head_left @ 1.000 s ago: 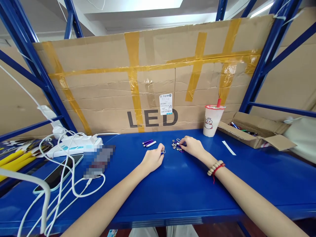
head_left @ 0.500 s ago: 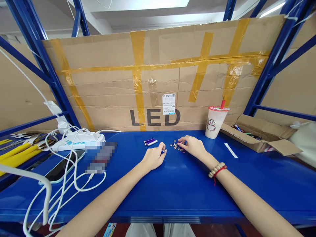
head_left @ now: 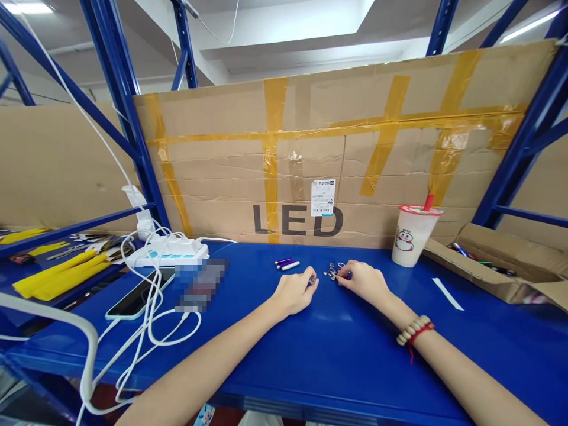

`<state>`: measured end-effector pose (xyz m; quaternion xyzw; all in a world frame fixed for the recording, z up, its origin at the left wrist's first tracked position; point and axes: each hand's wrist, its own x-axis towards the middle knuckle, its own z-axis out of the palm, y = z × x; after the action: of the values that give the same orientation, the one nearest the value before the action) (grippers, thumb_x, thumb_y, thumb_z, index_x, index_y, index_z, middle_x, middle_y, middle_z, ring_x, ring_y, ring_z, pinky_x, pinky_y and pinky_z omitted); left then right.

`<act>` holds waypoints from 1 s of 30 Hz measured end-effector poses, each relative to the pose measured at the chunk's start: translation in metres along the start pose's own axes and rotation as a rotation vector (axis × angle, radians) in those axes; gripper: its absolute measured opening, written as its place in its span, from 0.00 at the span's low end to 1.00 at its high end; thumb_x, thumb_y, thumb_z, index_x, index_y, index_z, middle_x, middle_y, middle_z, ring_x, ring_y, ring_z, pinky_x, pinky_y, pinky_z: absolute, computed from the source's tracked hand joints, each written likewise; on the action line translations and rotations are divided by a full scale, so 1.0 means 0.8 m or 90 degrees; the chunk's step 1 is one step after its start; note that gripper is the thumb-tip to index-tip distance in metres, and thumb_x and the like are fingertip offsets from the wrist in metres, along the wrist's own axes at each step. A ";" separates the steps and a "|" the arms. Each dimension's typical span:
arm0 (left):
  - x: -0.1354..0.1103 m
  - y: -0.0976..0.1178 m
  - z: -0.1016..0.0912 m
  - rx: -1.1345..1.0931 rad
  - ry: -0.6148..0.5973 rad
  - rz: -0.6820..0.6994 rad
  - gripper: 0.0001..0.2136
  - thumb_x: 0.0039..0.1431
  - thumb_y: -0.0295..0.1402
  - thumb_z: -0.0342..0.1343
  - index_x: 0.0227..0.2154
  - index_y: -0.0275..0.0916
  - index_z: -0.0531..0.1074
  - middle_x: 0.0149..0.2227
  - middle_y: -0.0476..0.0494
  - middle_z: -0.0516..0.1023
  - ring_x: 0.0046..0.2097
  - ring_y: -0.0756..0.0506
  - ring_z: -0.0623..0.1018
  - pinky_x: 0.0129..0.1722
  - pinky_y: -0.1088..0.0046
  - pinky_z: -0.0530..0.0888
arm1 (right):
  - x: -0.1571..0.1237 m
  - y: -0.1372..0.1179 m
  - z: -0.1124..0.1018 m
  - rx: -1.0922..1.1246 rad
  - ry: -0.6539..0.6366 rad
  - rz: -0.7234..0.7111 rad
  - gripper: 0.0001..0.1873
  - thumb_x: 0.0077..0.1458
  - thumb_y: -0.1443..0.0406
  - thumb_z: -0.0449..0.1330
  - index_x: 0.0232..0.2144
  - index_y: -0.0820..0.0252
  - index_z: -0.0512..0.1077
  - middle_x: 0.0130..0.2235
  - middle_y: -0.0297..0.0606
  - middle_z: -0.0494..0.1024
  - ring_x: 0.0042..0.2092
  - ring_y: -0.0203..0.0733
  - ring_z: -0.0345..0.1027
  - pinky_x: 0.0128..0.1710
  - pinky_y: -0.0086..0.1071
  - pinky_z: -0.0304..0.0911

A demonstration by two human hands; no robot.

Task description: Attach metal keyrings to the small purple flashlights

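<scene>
On the blue shelf top [head_left: 337, 355], my left hand [head_left: 295, 291] is curled shut, pinching a small metal-tipped piece at its fingertips. My right hand [head_left: 364, 280], with a bead bracelet at the wrist, has its fingers closed over a little pile of small round metal parts [head_left: 332, 273] and seems to pinch a small blue and purple piece there. Two small purple and white tubes [head_left: 286, 263] lie just behind my left hand.
A drink cup with a red straw [head_left: 412, 235] stands at the back right beside an open cardboard box [head_left: 497, 266]. A white paper strip [head_left: 447, 293] lies near it. Left: power strip [head_left: 171, 251], white cables, a phone [head_left: 138, 293], yellow items. Taped cardboard marked LED [head_left: 337, 160] closes the back.
The view has swung left and up, so everything sits further right in frame. My hands have stayed at the parts and moved slightly closer together.
</scene>
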<state>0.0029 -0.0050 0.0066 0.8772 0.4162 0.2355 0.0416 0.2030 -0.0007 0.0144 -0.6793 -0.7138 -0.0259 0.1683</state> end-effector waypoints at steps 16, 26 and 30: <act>0.006 -0.013 0.010 -0.293 0.124 -0.130 0.22 0.60 0.47 0.38 0.26 0.38 0.71 0.16 0.51 0.70 0.23 0.50 0.72 0.29 0.76 0.68 | -0.017 -0.028 -0.009 0.165 0.046 -0.205 0.07 0.45 0.65 0.56 0.29 0.56 0.73 0.30 0.31 0.76 0.30 0.33 0.68 0.28 0.25 0.56; 0.004 -0.009 0.005 -0.223 0.066 -0.061 0.17 0.62 0.40 0.41 0.22 0.38 0.64 0.17 0.52 0.69 0.24 0.50 0.71 0.31 0.76 0.66 | -0.027 -0.041 0.003 0.219 0.073 -0.323 0.04 0.48 0.65 0.56 0.28 0.58 0.71 0.30 0.33 0.75 0.29 0.32 0.68 0.27 0.24 0.58; 0.005 -0.009 0.005 -0.141 0.105 -0.077 0.16 0.61 0.39 0.41 0.21 0.38 0.64 0.20 0.50 0.69 0.25 0.49 0.70 0.27 0.76 0.62 | -0.026 -0.043 0.007 0.233 0.074 -0.319 0.05 0.49 0.66 0.56 0.31 0.58 0.71 0.30 0.32 0.75 0.29 0.32 0.68 0.27 0.24 0.60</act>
<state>0.0020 0.0030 0.0028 0.8180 0.4420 0.3486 0.1179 0.1689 -0.0219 0.0102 -0.4384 -0.8408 0.0234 0.3166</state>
